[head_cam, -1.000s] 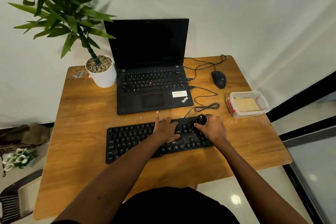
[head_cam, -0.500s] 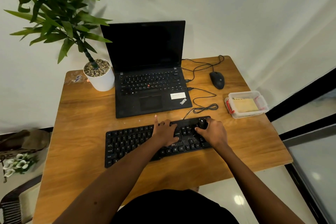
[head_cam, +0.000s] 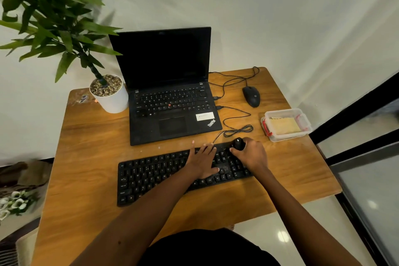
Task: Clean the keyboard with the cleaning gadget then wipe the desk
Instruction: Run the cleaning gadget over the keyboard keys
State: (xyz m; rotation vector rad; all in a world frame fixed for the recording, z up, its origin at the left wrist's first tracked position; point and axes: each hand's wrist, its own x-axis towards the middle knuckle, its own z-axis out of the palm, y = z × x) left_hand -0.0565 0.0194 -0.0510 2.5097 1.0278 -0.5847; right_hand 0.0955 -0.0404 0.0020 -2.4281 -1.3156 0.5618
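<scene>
A black external keyboard (head_cam: pixel 155 177) lies on the wooden desk (head_cam: pixel 90 157) in front of the laptop. My left hand (head_cam: pixel 201 163) rests flat on the keyboard's right half, fingers stretched forward. My right hand (head_cam: pixel 251 155) grips a small round black cleaning gadget (head_cam: pixel 238 143) and holds it against the keyboard's far right corner. The gadget's underside is hidden by my fingers.
An open black laptop (head_cam: pixel 170 101) stands behind the keyboard, a white potted plant (head_cam: pixel 110 95) to its left. A black mouse (head_cam: pixel 251 96) and cables (head_cam: pixel 235 123) lie at the right rear. A clear plastic box (head_cam: pixel 286 124) holding a yellow cloth sits near the right edge.
My right hand with the gadget has shifted slightly toward the keyboard's far right corner. My left hand stays on the keys. The camera has tilted a little.
</scene>
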